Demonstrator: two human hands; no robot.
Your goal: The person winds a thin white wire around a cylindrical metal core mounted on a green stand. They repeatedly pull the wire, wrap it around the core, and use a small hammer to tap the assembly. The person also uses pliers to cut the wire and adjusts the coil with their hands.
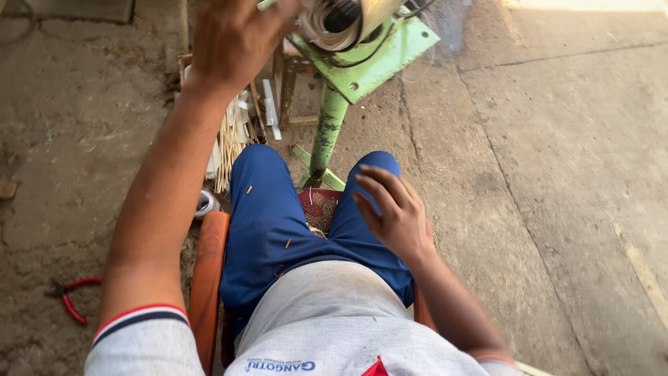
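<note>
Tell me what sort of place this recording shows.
Probably a small informal workshop, maybe open-air: a cracked bare concrete floor, a green-painted metal machine stand before the seated person, a bundle of thin wooden sticks beside it, and red-handled pliers lying on the ground.

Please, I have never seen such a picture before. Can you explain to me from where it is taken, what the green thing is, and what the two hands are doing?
The picture comes from a camera worn on a person's head, looking down at that person's own lap. The person sits on an orange chair, in blue trousers and a grey shirt.

The green machine stands on a green post between the knees, with a shiny metal cylinder on top.

The left hand is raised beside that cylinder; the picture is blurred, so I cannot tell if it holds anything. The right hand hovers open over the right thigh and holds nothing.

On the concrete floor a bundle of thin pale sticks lies left of the machine, and red-handled pliers lie further left.
</note>
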